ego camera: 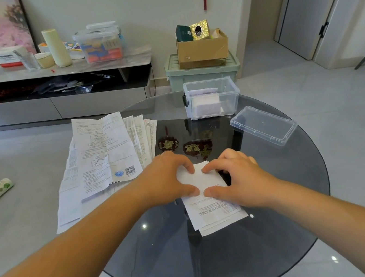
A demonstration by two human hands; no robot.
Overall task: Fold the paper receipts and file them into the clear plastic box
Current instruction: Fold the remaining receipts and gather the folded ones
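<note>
A white printed receipt point(213, 208), partly folded, lies on the round dark glass table point(223, 265) in front of me. My left hand point(166, 177) and my right hand point(237, 177) both pinch its far folded part between thumb and fingers, facing each other. A pile of unfolded receipts point(104, 157) is spread over the table's left side. The clear plastic box point(212, 99) stands open at the far edge and holds a few folded papers. Its clear lid point(263, 125) lies on the table to the right.
A green storage bin point(201, 74) with a cardboard box point(202, 49) on top stands on the floor behind the table. A low TV cabinet point(47, 71) with clutter runs along the wall. A paper cup point(0, 187) lies on the floor at left.
</note>
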